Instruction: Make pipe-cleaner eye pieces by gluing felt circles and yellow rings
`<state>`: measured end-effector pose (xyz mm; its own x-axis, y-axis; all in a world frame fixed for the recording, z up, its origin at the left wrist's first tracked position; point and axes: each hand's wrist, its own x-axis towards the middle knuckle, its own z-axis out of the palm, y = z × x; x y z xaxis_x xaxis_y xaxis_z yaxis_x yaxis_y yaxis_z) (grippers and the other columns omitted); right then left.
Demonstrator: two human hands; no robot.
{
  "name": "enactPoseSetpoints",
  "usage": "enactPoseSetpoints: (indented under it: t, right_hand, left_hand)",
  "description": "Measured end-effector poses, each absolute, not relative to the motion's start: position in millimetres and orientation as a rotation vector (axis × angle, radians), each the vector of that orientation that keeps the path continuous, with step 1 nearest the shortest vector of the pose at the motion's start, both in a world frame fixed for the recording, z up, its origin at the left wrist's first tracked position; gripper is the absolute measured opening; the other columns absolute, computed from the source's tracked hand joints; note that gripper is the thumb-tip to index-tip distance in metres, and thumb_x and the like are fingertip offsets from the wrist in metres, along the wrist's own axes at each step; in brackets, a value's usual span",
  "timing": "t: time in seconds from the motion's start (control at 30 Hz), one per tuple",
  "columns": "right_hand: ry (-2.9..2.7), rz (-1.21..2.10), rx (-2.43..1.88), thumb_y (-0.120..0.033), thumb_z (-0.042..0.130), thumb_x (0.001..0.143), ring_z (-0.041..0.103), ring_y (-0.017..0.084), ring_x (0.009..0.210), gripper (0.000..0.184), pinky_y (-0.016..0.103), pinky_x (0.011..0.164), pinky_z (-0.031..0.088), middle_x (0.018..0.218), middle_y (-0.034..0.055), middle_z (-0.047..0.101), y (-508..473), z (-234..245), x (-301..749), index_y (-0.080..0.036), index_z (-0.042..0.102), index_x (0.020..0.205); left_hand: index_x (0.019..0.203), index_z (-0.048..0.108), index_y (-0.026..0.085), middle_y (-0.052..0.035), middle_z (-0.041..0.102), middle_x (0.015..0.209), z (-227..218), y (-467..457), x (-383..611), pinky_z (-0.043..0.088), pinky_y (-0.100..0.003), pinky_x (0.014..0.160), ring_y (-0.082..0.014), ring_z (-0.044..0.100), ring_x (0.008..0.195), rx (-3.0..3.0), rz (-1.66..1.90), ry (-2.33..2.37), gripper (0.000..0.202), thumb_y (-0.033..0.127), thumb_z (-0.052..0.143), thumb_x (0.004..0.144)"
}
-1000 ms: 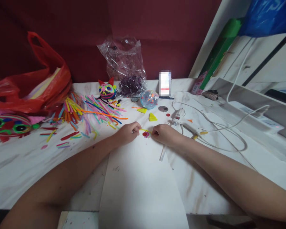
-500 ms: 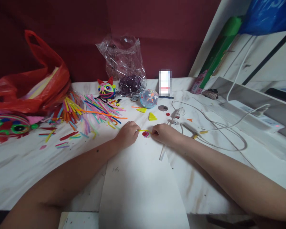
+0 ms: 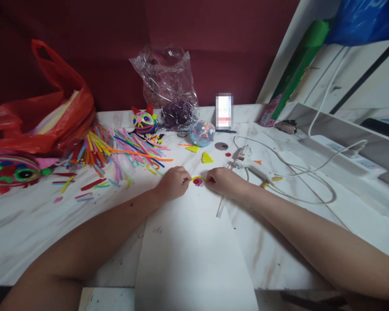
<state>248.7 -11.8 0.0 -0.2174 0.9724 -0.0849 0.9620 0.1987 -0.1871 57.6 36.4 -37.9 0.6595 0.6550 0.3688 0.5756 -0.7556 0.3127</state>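
Observation:
A yellow pipe cleaner bows upward between my two hands, at the far end of a white sheet of paper. My left hand pinches its left end. At the right end, my right hand is closed on it, the fingertips partly hidden. Just below the arc, a small red and pink curved piece lies on the paper. Yellow ridged pieces rest beyond my hands. A glue gun lies beside my right hand, with a clear glue stick pointing toward me.
Many coloured pipe cleaners spread at left beside a red plastic bag. Colourful animal faces stand behind. A clear round container and a phone are at the back. White cable loops toward a power strip.
The yellow pipe cleaner is bent into a slightly rounder arc. My left hand has shifted very slightly; my right hand stays nearly still.

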Motion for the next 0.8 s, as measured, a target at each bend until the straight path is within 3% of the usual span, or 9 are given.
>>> enactPoseSetpoints:
  t: [0.6, 0.8]
  right_hand:
    - [-2.384, 0.337, -1.923, -0.018, 0.05, 0.076, 0.062, 0.017, 0.075, 0.02, 0.022, 0.058, 0.035, 0.085, 0.0078, 0.072, -9.9, -2.3, 250.3, -0.017, 0.069, 0.082]
    - [-2.387, 0.336, -1.908, -0.02, 0.051, 0.077, 0.062, 0.017, 0.073, 0.019, 0.023, 0.056, 0.035, 0.083, 0.0079, 0.071, -9.2, -2.7, 250.6, -0.016, 0.069, 0.08]
  left_hand:
    - [0.07, 0.066, 0.016, -0.003, 0.065, 0.075, -36.0, 43.6, 55.1, 0.046, -0.025, 0.071, -0.0149, 0.06, 0.075, 2.642, 0.693, 0.898, 0.015, 0.008, 0.053, 0.074]
    - [0.067, 0.063, 0.015, -0.0054, 0.061, 0.075, -26.2, 40.0, 52.1, 0.044, -0.028, 0.074, -0.0164, 0.056, 0.077, 2.934, 0.47, 0.714, 0.024, 0.011, 0.045, 0.083]
